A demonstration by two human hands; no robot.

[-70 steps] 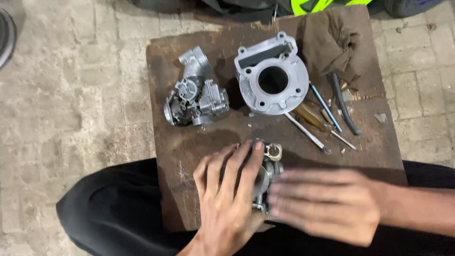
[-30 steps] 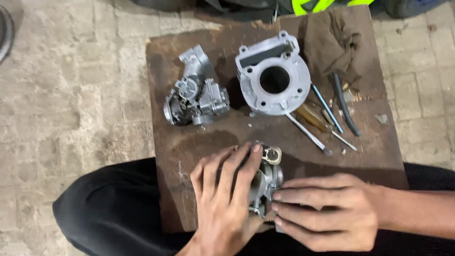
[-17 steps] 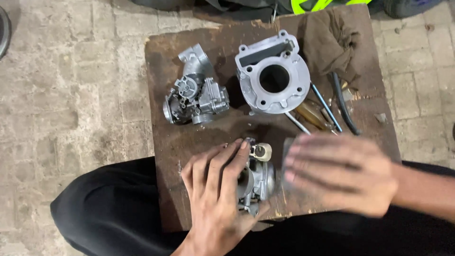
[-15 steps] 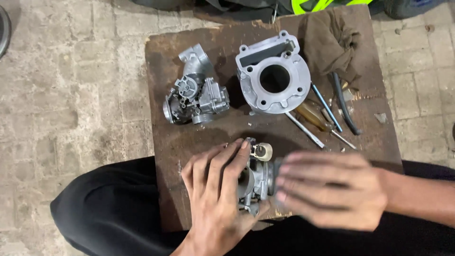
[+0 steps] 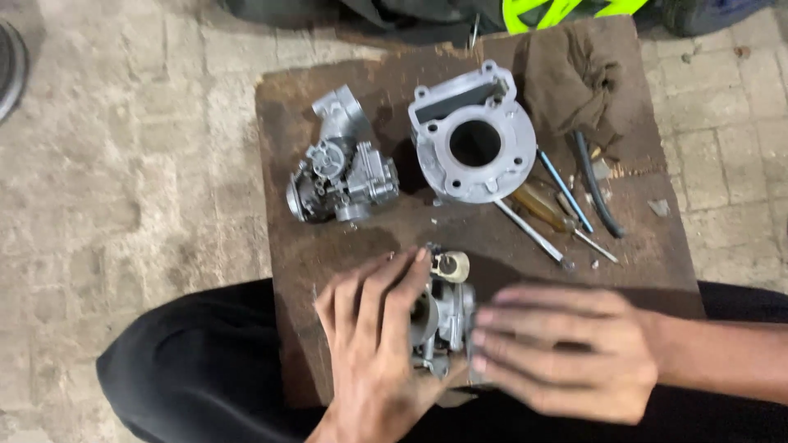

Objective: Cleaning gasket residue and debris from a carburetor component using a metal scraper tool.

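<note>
while the small silver metal carburetor is cupped at the brown wooden board's near edge by the left hand, fingers spread, it should be kept steady. the right hand, fingers pressed together on its side, is blurred.

We see flat, even light from above, neither bright nor dim. Shadows are soft and short: a dark patch lies just left of the grey cylinder block on the desk. The metal shows only a dull sheen. The right hand is smeared, probably by motion, while the left hand stays fairly sharp.
</note>
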